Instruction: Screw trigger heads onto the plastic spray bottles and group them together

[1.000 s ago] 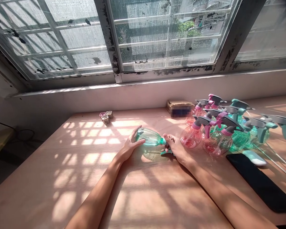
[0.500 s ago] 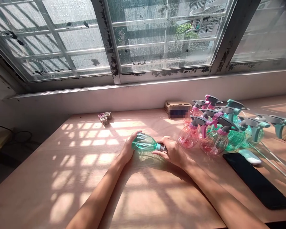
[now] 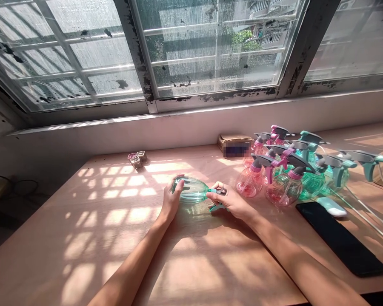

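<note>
A clear green spray bottle [image 3: 194,190] lies on its side between my hands, just above the wooden table. My left hand [image 3: 172,193] is closed around its rounded base, thumb on top. At the neck end, my right hand [image 3: 231,199] grips the grey and green spray head, and the green trigger [image 3: 217,208] pokes out below the fingers. Part of the spray head is hidden by that hand. To the right of it, a pink spray bottle [image 3: 249,183] stands upright, nearest to my right hand.
Several more pink and green spray bottles [image 3: 311,185] crowd the right side. In front of them lie a black phone [image 3: 341,238], a white-and-green case [image 3: 332,207] and white cables. A cardboard box [image 3: 235,140] and small cubes [image 3: 136,160] sit toward the window wall.
The right hand has turned on the spray head, so the green trigger now shows below it. My left thumb has come over the bottle's base. The view has shifted slightly.
</note>
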{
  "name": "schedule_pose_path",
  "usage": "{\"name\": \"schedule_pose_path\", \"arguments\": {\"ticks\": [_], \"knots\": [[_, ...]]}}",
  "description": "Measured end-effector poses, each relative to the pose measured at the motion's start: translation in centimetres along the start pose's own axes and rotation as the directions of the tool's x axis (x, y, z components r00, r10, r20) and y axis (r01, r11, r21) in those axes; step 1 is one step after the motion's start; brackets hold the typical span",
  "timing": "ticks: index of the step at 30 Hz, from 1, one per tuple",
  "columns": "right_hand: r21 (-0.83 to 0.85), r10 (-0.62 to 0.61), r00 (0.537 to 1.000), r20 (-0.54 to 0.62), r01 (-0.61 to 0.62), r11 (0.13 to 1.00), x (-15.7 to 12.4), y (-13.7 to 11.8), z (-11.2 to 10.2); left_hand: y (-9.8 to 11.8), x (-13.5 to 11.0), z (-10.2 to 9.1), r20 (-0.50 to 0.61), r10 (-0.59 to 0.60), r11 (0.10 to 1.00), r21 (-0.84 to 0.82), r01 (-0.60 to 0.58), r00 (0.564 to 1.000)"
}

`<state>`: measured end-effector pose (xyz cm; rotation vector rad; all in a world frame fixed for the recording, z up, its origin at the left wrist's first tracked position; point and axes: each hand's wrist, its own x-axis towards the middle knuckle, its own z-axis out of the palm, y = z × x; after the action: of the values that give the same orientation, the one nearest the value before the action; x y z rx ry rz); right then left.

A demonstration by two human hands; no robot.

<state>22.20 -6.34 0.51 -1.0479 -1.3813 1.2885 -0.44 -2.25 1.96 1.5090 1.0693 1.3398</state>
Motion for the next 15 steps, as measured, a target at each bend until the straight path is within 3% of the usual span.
{"name": "schedule_pose_path", "arguments": {"ticks": [5, 9, 12, 15], "knots": [[-0.054, -0.004, 1.0, -0.029, 0.003, 0.999, 0.2, -0.3, -0.9, -0.4, -0.1, 0.1, 0.072, 0.077, 0.996, 0.031, -0.08, 0.994], [-0.268, -0.133, 0.98, -0.144, 0.091, 0.959, 0.0, -0.9, -2.1, -0.6, -0.2, 0.3, 0.194, 0.145, 0.987, 0.045, -0.156, 0.97], [-0.492, -0.31, 0.928, -0.205, 0.176, 0.853, -0.4, -1.4, -2.8, -0.6, -0.2, 0.4, 0.245, 0.169, 0.975, 0.102, -0.199, 0.955], [-0.668, -0.464, 0.869, -0.168, 0.246, 0.702, -0.9, -1.4, -2.9, -0.5, -0.2, 0.5, 0.221, 0.209, 0.948, 0.193, -0.253, 0.953]]}}
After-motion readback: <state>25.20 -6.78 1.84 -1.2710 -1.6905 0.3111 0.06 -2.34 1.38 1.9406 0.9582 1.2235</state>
